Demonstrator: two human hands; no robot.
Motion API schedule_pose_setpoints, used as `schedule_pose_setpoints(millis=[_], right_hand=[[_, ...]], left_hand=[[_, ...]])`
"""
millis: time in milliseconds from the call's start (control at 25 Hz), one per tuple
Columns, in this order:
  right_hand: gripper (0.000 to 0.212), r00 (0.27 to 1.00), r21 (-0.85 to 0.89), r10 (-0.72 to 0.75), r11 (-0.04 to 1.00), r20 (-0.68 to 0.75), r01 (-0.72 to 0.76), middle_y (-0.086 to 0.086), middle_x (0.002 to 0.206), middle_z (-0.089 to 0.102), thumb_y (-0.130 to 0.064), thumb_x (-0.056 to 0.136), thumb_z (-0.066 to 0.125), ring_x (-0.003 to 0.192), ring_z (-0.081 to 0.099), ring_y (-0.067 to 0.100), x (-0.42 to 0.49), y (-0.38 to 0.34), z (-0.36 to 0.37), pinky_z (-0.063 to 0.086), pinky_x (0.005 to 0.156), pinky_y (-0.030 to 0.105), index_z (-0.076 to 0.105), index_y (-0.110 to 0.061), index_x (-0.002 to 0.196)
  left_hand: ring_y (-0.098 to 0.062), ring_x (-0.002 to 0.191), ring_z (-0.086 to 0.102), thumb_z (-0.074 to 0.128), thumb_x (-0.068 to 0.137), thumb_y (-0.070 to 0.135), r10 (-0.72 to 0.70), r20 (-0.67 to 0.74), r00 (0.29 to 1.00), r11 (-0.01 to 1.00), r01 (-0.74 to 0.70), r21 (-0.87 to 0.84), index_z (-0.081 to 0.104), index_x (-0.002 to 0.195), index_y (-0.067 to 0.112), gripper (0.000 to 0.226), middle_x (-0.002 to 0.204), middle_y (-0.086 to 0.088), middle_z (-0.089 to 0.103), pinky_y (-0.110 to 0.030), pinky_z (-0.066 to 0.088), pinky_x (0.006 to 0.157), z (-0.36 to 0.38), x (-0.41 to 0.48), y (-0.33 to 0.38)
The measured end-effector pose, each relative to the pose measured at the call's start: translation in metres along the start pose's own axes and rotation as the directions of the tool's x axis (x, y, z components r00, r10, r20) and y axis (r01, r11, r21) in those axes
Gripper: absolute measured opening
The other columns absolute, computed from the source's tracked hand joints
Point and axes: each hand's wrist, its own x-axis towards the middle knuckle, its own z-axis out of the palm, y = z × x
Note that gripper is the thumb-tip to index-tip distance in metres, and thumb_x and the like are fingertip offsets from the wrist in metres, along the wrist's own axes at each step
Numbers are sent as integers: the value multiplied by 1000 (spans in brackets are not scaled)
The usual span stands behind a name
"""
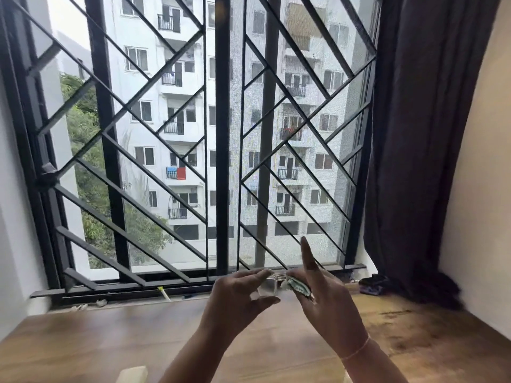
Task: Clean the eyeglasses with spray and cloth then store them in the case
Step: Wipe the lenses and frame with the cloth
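I hold the clear-framed eyeglasses (272, 283) up in front of the window, above the wooden table (110, 341). My left hand (237, 297) pinches the left lens between thumb and fingers. My right hand (323, 297) pinches a folded light green cloth (298, 285) around the right lens, with its index finger pointing straight up. The right lens is hidden inside the cloth. No spray bottle and no case can be made out.
A pale object (132, 374) pokes in at the bottom edge, cut off. A black window grille (221, 161) stands behind the table, and a dark curtain (414, 161) hangs at the right. Small dark items (372, 284) lie on the sill by the curtain.
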Motion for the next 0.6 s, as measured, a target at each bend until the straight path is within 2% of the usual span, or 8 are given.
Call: schedule_pose_setpoints(millis=[80,200,280,400,480,600], right_hand=[[123,1000,-6,7,1000,-17,-7,-8,84,74,0,55,84,82,58,4,1,7,-2,40,81,10,5,-25,146],[116,998,2,40,999,-39,-40,-10,84,73,0,58,82,81,59,5,2,19,-5,40,80,10,10,-23,146],[109,997,15,55,998,-60,-54,-10,85,72,-2,61,82,79,63,6,1,26,-6,43,79,13,14,-20,145],[103,992,36,68,997,-104,-64,-8,84,73,-13,67,80,75,68,10,0,32,-10,49,76,19,11,-20,145],[93,986,46,90,995,-141,-84,-8,83,73,-28,73,73,75,65,5,1,32,-13,46,77,11,13,-19,144],[87,962,112,187,980,-201,-167,-8,81,73,-34,73,68,82,61,-4,0,29,-13,38,77,-2,18,-16,142]], left_hand=[[-1,88,64,66,64,59,9,-28,1000,999,-11,-40,71,95,14,55,94,4,70,-10,50,78,-5,2,-5],[2,87,65,66,65,60,16,-44,999,998,-19,-62,72,96,13,56,93,-4,73,-13,53,76,-12,4,-12],[1,85,67,69,64,59,11,-51,999,994,-17,-111,72,97,15,55,95,-1,73,-20,56,71,-17,5,-14],[-14,72,71,75,61,52,1,-76,997,986,-13,-163,67,103,27,50,100,9,72,-30,59,62,-23,6,-15],[-23,63,70,78,58,48,-12,-92,996,984,-5,-179,65,104,34,49,105,19,69,-33,58,58,-25,6,-16],[-18,63,70,78,57,44,-2,-107,994,986,-16,-166,65,104,34,50,108,32,62,-27,58,61,-26,7,-15]])
